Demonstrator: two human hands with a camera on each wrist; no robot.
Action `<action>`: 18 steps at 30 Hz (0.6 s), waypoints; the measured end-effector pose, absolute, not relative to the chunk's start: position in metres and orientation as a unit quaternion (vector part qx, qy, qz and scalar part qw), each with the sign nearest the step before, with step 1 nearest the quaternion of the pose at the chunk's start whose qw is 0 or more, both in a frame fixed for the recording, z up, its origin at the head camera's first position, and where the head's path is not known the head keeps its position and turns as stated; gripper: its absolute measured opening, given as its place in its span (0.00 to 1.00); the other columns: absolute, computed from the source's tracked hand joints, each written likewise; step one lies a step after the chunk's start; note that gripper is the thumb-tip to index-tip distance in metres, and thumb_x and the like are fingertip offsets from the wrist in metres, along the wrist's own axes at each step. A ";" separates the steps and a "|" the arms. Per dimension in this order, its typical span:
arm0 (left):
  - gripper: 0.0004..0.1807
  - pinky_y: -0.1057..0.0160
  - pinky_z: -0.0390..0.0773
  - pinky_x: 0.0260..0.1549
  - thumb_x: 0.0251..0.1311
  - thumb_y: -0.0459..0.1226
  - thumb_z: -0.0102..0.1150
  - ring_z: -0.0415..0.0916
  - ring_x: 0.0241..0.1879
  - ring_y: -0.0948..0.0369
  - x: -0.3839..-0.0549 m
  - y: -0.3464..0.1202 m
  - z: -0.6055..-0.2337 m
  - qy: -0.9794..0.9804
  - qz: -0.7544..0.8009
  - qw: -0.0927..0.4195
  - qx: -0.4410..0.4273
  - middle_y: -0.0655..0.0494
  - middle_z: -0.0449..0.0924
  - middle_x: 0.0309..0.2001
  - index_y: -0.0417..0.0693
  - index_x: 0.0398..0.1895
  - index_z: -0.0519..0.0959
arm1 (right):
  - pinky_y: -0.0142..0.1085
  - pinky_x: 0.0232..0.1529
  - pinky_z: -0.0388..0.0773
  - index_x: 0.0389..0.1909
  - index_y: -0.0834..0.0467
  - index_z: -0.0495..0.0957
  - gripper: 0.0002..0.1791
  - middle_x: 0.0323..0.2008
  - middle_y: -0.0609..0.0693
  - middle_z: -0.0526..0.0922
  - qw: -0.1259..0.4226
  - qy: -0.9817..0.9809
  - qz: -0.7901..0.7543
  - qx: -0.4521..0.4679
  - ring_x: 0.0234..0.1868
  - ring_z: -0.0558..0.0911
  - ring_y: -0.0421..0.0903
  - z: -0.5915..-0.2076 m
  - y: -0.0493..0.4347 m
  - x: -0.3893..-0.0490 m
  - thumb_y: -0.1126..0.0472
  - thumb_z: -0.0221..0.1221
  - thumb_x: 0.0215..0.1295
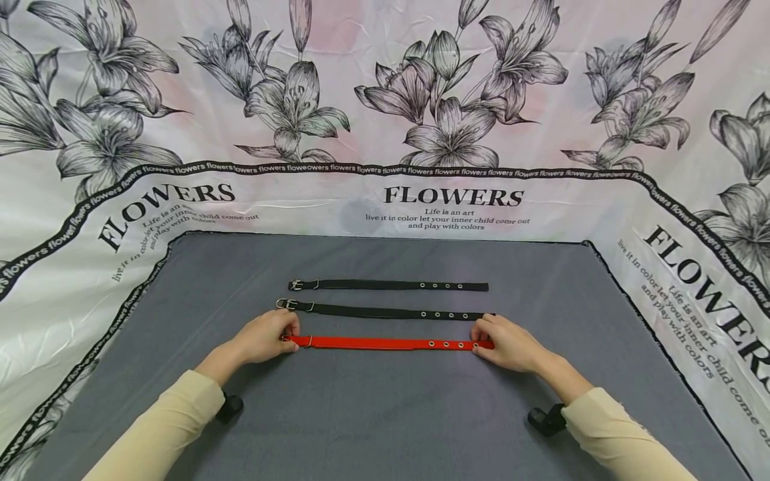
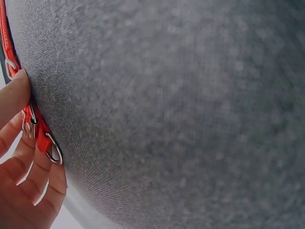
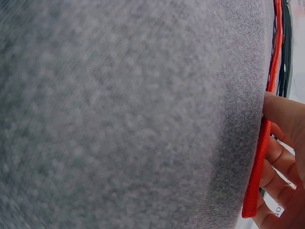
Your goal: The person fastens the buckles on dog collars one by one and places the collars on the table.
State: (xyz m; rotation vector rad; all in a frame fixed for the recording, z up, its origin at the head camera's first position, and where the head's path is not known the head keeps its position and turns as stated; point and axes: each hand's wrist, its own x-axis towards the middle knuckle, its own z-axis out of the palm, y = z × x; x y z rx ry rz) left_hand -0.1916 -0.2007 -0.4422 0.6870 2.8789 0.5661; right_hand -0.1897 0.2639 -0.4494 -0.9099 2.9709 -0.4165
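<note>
A red collar [image 1: 367, 343] with a metal buckle, a D-ring and several eyelets stretches straight from side to side, nearest the person. My left hand [image 1: 267, 337] pinches its buckle end between thumb and fingers; the left wrist view shows the silver D-ring [image 2: 55, 151] beside the fingertips. At the eyelet end, my right hand [image 1: 508, 342] pinches the strap, and the red tip [image 3: 251, 202] sticks out past the fingers in the right wrist view. Just beyond lies a black collar [image 1: 367, 311], and farther back a second black collar [image 1: 367, 285], both laid out roughly parallel to the red one.
Grey cloth [image 1: 385, 414] covers the table. A white floral fabric [image 1: 445, 200] printed with "FLOWERS" rises behind and along both sides. Dark wrist devices [image 1: 546, 421] sit by the cuffs of the cream sleeves [image 1: 622, 434].
</note>
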 end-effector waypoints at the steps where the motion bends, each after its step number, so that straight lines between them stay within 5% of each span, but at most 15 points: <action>1: 0.13 0.66 0.64 0.26 0.45 0.39 0.70 0.63 0.25 0.65 -0.191 -0.201 -0.442 0.953 0.188 0.065 0.228 0.61 0.67 0.26 0.54 0.25 0.73 | 0.29 0.29 0.67 0.30 0.50 0.74 0.10 0.27 0.40 0.69 0.003 0.948 -0.133 -0.291 0.30 0.66 0.37 -0.450 0.263 -0.190 0.58 0.67 0.51; 18: 0.09 0.66 0.68 0.26 0.50 0.39 0.67 0.66 0.25 0.65 -0.193 -0.204 -0.430 0.949 0.207 0.066 0.229 0.64 0.71 0.25 0.55 0.26 0.73 | 0.34 0.31 0.70 0.32 0.51 0.75 0.09 0.29 0.39 0.73 -0.027 0.947 -0.128 -0.293 0.31 0.69 0.38 -0.443 0.264 -0.193 0.59 0.65 0.54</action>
